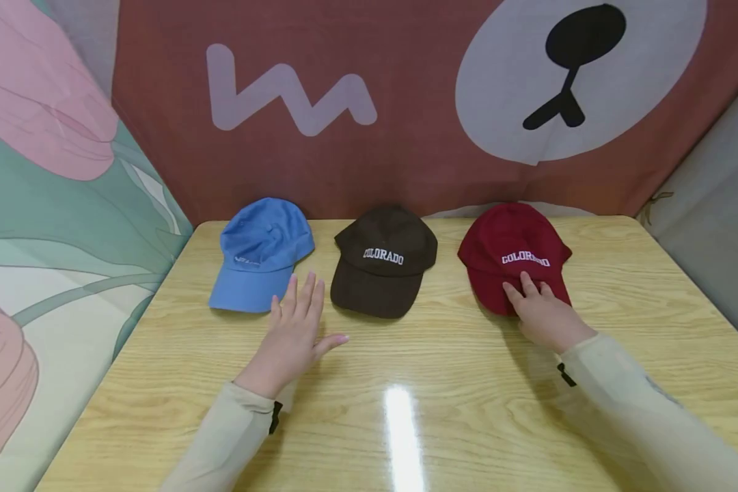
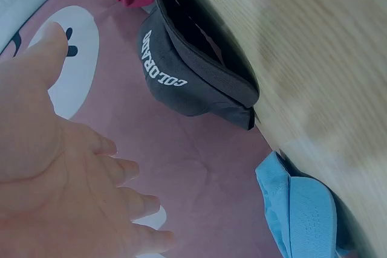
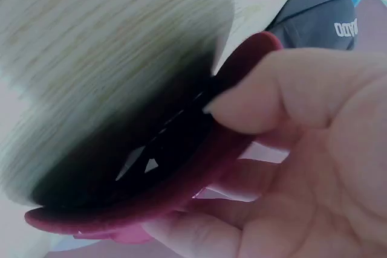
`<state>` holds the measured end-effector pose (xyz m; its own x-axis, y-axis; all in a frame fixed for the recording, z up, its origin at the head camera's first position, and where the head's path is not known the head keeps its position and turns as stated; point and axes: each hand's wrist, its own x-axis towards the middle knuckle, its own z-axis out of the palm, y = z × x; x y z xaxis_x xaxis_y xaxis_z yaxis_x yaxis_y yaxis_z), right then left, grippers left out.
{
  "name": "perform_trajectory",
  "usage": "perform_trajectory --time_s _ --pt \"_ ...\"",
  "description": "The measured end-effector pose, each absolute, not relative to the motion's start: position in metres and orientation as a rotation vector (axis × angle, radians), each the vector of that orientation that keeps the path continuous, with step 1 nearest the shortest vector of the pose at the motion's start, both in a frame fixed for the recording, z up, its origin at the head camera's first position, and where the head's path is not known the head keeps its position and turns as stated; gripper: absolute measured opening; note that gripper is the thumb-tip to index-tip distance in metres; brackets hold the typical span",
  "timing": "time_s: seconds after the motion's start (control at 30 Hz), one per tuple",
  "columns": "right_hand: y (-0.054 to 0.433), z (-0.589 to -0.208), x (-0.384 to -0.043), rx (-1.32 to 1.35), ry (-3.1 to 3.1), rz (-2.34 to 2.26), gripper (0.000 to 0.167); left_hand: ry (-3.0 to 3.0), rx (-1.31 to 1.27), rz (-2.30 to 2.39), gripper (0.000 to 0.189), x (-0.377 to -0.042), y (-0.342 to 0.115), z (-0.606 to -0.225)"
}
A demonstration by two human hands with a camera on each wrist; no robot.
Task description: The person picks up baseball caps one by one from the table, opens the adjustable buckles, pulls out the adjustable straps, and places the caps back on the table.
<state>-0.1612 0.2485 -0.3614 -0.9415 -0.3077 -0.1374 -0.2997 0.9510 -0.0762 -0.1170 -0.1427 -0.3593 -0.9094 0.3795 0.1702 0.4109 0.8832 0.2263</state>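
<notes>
A red baseball cap [image 1: 510, 239] with white "COLORADO" lettering sits at the right of the row. My right hand [image 1: 547, 318] pinches its brim, fingers on top; in the right wrist view the thumb [image 3: 248, 104] is at the brim's underside. A dark brown cap [image 1: 381, 283], also lettered "COLORADO", lies in the middle. At the left is a blue cap [image 1: 252, 287] with small lettering. My left hand [image 1: 289, 342] is spread with straight fingers, holding nothing, in front of the blue and brown caps; the left wrist view shows it apart from both.
The caps stand along the back of a light wooden table [image 1: 467, 396], brims facing me. Behind it hangs a reddish-brown cloth [image 1: 406, 150] with a cartoon face. A floral cloth [image 1: 67, 225] hangs at the left, a pale one [image 1: 719, 191] at the right.
</notes>
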Motion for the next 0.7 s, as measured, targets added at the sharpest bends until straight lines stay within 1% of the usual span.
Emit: perform_trajectory --time_s 0.3,0.57,0.7 --pt "0.253 -0.351 -0.152 -0.521 3.147 -0.030 0.042 -2.908 -0.626 -0.383 0.092 -0.118 -0.142 -0.360" --pt "0.267 -0.341 -0.148 -0.543 3.258 -0.211 0.055 -2.926 -0.618 -0.409 0.091 -0.120 -0.142 -0.358" --pt "0.277 -0.337 -0.143 -0.529 3.387 -0.362 0.053 -2.931 -0.609 -0.428 0.092 -0.120 -0.144 -0.359"
